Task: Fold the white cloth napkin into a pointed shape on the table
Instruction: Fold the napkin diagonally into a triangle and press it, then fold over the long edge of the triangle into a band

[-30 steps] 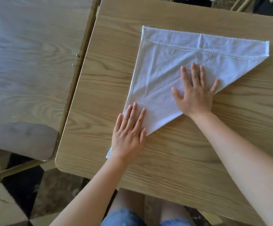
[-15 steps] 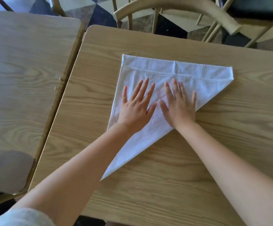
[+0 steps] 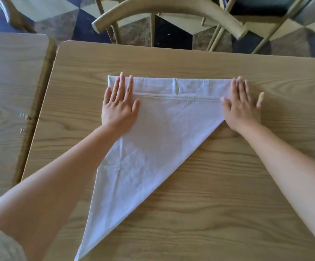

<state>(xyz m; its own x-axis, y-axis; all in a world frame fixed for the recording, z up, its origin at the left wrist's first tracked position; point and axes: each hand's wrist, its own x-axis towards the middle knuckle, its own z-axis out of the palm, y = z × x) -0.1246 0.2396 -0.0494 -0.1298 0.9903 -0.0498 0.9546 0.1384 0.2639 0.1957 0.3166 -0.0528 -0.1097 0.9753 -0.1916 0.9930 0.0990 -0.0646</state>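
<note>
The white cloth napkin (image 3: 152,147) lies flat on the wooden table (image 3: 228,194), folded into a triangle. Its long straight edge runs along the far side and its sharp point reaches toward me at the near left. My left hand (image 3: 120,106) rests flat, palm down, on the far left corner of the napkin. My right hand (image 3: 242,106) lies flat on the far right corner, partly on the bare table. Both hands have their fingers stretched out and hold nothing. My left forearm crosses over the napkin's left edge.
A second wooden table (image 3: 7,102) stands close on the left, with a narrow gap between the two. A curved wooden chair back (image 3: 168,8) sits just beyond the far table edge. Another chair (image 3: 266,16) is at the far right, over a checkered floor.
My hands have slid apart from the middle of the napkin out to its two far corners. The view has tilted up and shows more of the chairs.
</note>
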